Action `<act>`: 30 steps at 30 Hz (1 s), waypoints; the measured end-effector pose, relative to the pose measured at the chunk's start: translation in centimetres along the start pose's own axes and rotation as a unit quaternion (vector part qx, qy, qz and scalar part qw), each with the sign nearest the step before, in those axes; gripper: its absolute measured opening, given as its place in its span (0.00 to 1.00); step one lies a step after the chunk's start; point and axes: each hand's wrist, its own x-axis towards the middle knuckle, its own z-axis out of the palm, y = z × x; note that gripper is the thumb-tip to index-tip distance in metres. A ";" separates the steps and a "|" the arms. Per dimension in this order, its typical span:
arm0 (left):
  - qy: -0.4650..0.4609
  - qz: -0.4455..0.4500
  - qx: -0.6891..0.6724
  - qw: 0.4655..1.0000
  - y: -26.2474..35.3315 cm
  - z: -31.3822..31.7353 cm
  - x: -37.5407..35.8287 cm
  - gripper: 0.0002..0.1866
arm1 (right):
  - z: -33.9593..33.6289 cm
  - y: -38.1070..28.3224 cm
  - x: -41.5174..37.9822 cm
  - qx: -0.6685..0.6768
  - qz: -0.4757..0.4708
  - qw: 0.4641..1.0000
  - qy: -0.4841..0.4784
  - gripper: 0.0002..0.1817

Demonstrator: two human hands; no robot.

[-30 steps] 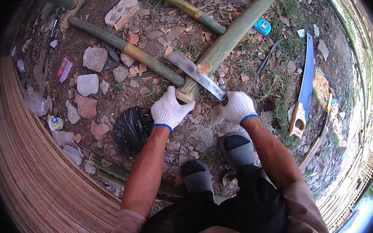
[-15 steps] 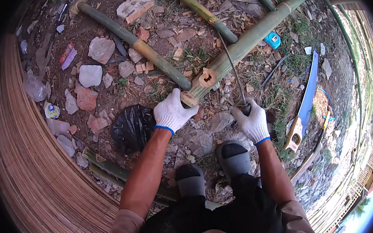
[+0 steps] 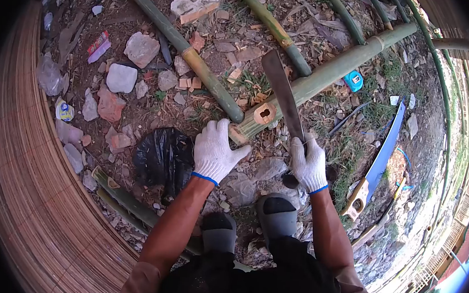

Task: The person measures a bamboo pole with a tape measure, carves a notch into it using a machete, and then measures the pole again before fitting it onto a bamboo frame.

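Observation:
My right hand (image 3: 308, 164), in a white knit glove, is closed round the handle of a machete (image 3: 282, 94). Its dark, broad blade points up and away, passing over a thick green bamboo pole (image 3: 337, 69) in this view. A hole (image 3: 265, 113) with pale cut edges is in the pole near its close end. At that end is my gloved left hand (image 3: 214, 151), fingertips right by the cut rim and thumb stretched out to the side. A thinner bamboo pole (image 3: 209, 78) ends just beside the thick one.
A blue handsaw (image 3: 384, 153) lies on the right, with a teal tape measure (image 3: 353, 81) farther up. Stones, wood chips and a black plastic bag (image 3: 163, 156) cover the ground at left. Bundled bamboo strips (image 3: 39, 175) line the left edge. My sandalled feet stand close below the hands.
The machete blade has turned from edge-on to showing its flat side. My left thumb has come away from the pole's end. The whole view has shifted somewhat.

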 end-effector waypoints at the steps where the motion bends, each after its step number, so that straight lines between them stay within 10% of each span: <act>1: -0.059 -0.012 0.016 0.998 -0.1 0.3 0.3 0.41 | 0.5 0.4 0.7 -0.070 -0.019 0.997 -0.010 0.14; 10: -0.125 0.026 0.123 0.984 -0.2 0.1 0.7 0.38 | 1.1 -3.0 1.6 -0.005 -0.104 0.979 0.173 0.13; 14: -0.150 0.008 0.124 0.981 0.3 -0.5 1.4 0.39 | 2.0 -1.8 4.1 -0.235 -0.084 0.968 -0.030 0.23; 19: -0.139 0.013 0.118 0.983 -0.1 0.1 0.3 0.39 | -0.8 -7.4 2.3 -0.032 -0.062 0.990 0.124 0.17; 23: -0.147 0.016 0.123 0.981 0.2 -0.4 1.2 0.39 | 0.8 0.7 2.0 -0.181 -0.085 0.979 -0.029 0.18; 29: -0.146 0.009 0.105 0.984 0.2 -0.7 1.1 0.39 | 0.0 -1.2 1.4 -0.067 -0.080 0.990 0.096 0.16; 30: -0.144 0.015 0.107 0.984 0.2 -0.7 1.1 0.39 | 0.7 1.5 1.5 -0.205 -0.077 0.975 -0.023 0.17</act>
